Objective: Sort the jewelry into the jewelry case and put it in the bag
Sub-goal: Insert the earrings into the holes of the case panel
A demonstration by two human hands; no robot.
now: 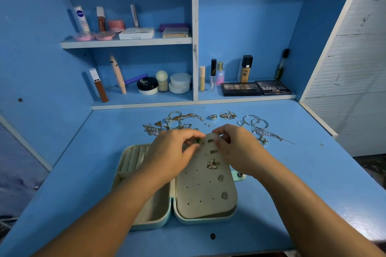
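Earring pinning, at the far end of the open mint-green jewellery case with beige lining [155, 222]. Left hand [173, 150], above the case's hinge, pinching a small gold earring with a green stone [199, 141] between thumb and forefinger, right against the top of the beige perforated earring panel [200, 192] lying over the case's right half. Right hand [236, 148], over the case's far right corner, fingers curled and nipping the panel's top edge, apparently to steady it; whatever sits behind the flap hidden. For a clean job: keep that edge lifted and still, line the post up square with a free hole, push straight through rather than at a slant, then fit the back from underneath without releasing the front. Light pressure only, to spare the post from bending and the flap from creasing. Worth minding the pearly butterfly earring [213, 163] pinned mid-panel and the small pieces below it; easy to brush loose with the left palm. Beyond the case's far edge: tangled gold chains and bangles [177, 121] and silver hoops with a chain [257, 125], not yet sorted. Likely well short of the end, with no bag in sight.
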